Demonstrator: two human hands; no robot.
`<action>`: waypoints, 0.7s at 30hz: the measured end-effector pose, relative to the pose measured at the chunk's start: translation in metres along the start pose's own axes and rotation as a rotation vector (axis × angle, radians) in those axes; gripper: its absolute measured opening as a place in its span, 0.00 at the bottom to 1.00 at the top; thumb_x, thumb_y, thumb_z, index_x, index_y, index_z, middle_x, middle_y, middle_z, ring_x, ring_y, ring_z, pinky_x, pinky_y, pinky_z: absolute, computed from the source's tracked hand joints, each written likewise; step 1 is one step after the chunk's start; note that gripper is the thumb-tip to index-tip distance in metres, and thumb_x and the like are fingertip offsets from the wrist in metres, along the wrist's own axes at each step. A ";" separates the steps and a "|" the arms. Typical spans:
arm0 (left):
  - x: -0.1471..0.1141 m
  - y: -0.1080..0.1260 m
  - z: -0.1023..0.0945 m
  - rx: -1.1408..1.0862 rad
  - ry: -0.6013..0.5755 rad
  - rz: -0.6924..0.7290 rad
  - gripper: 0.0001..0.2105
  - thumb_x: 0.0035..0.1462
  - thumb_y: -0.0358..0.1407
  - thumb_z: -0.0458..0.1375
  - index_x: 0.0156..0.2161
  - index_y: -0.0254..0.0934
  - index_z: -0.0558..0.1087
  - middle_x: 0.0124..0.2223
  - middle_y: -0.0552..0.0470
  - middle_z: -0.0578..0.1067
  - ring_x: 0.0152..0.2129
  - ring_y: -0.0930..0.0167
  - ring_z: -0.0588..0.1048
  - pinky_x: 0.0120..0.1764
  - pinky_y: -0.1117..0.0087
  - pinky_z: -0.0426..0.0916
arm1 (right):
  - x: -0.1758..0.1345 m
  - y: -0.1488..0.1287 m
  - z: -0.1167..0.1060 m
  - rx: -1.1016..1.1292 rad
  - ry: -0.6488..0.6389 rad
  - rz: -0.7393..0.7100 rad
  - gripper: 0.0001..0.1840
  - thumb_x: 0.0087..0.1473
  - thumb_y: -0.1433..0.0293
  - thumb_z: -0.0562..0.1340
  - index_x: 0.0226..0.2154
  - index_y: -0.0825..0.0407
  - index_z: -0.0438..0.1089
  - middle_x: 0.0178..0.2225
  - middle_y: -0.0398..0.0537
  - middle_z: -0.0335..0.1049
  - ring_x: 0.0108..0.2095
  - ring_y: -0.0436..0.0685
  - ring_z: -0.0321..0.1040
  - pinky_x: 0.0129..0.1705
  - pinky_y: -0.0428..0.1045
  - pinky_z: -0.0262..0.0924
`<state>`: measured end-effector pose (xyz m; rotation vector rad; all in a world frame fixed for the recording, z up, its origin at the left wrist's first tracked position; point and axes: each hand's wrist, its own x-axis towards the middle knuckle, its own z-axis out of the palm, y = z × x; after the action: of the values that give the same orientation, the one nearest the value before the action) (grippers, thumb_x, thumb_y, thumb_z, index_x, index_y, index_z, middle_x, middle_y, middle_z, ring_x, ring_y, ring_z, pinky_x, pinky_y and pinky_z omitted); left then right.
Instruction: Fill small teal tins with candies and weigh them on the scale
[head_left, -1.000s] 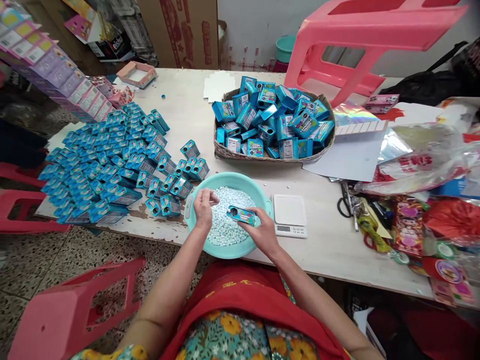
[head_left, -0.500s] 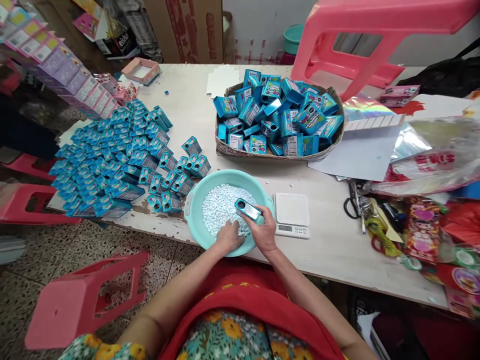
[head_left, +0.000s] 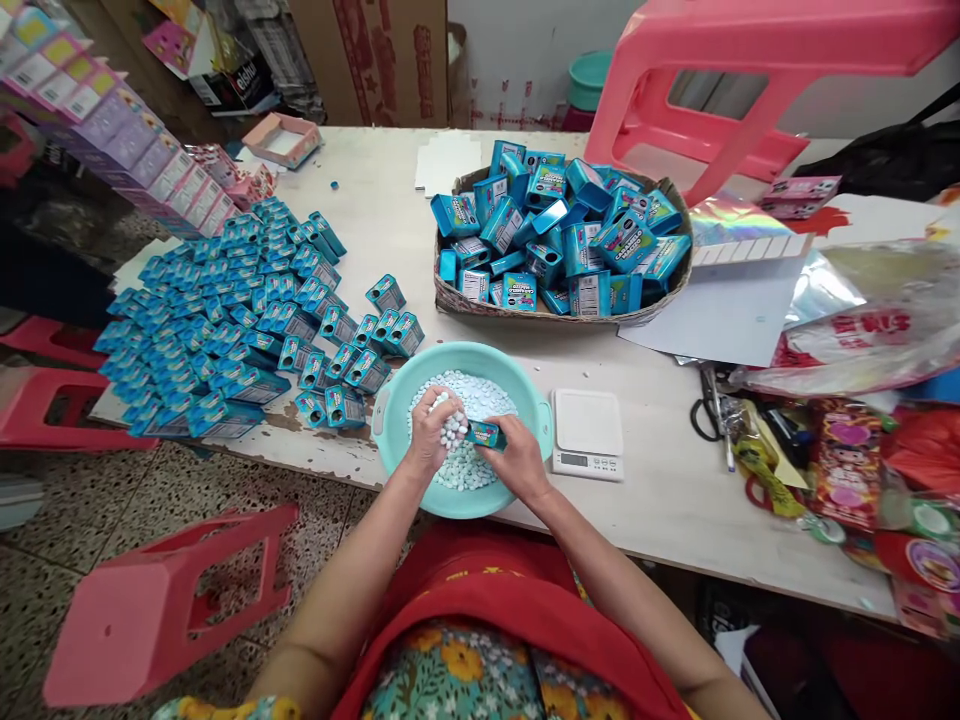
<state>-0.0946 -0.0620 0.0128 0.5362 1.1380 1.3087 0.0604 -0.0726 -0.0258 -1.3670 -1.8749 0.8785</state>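
A turquoise basin (head_left: 388, 462) at the table's front edge holds many small pale candies (head_left: 469, 470). Above them, my left hand (head_left: 430, 425) is closed round a handful of candies (head_left: 453, 428). My right hand (head_left: 519, 456) grips a small blue candy tin (head_left: 484, 434), tipped sideways so that its end faces the handful. The tin's opening is hidden by the candies and fingers. Right of the basin lies a white kitchen scale (head_left: 587, 422) with nothing on its plate.
Behind the basin, a cardboard tray (head_left: 525, 312) is heaped with blue tins. Many tins (head_left: 217, 320) stand upright in rows at left. Scissors (head_left: 705, 415) and wrapped packets (head_left: 846, 460) lie at right. A pink stool (head_left: 690, 100) rests on the table; another stool (head_left: 112, 620) stands on the floor.
My left hand has risen out of the candies with a handful and come up beside the tin. My right hand has turned the tin from upright to tilted toward the handful.
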 end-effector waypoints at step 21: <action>0.012 0.019 0.027 -0.116 0.161 0.205 0.17 0.53 0.49 0.57 0.29 0.36 0.64 0.24 0.55 0.70 0.19 0.75 0.71 0.26 0.74 0.68 | 0.007 -0.029 -0.009 0.132 0.043 0.082 0.17 0.44 0.67 0.69 0.38 0.49 0.68 0.36 0.45 0.70 0.39 0.58 0.66 0.42 0.52 0.60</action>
<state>-0.0819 -0.0388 0.0355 0.4779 1.1528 1.6084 0.0504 -0.0711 0.0036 -1.3785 -1.7081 0.9876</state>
